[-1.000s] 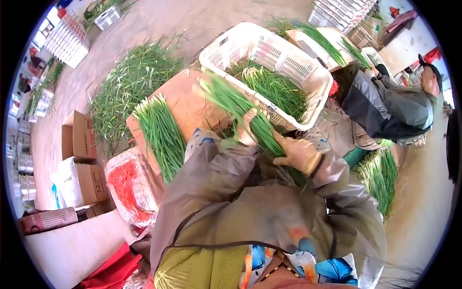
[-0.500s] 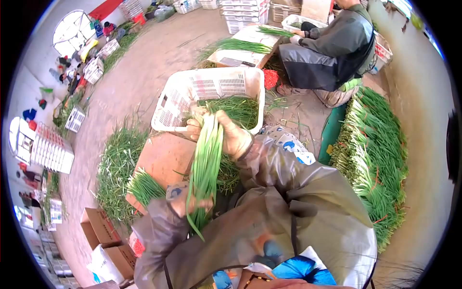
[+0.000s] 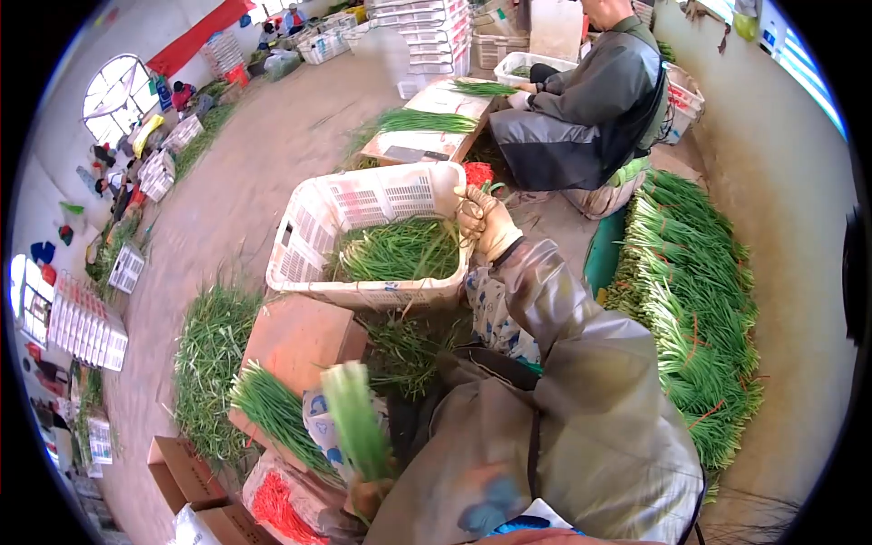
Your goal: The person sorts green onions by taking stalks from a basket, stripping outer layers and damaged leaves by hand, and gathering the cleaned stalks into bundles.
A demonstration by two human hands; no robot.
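In my left hand [image 3: 368,495], low in the view, is an upright bunch of garlic chives [image 3: 352,418], pale ends up and blurred by motion. My right hand [image 3: 490,227] is at the right rim of a white plastic basket [image 3: 372,292], fingers curled; green leaf bits show by the fingertips, but what they grip is unclear. Loose chives [image 3: 400,252] lie inside the basket. Left of my left hand, a bundle of chives [image 3: 277,413] rests along a wooden board [image 3: 300,331]. Red ties [image 3: 282,510] lie beside my left forearm.
A co-worker [image 3: 581,109] sits ahead at a low board [image 3: 431,141] with chives. Tied chive bundles [image 3: 690,318] are stacked on the right. Leaf waste [image 3: 213,363] heaps on the left floor, near cardboard boxes [image 3: 186,472]. Stacked white crates [image 3: 422,41] stand behind.
My right hand has let go of the chive bunch and moved up and right to the basket rim. The left hand has lowered with the bunch. The view has shifted.
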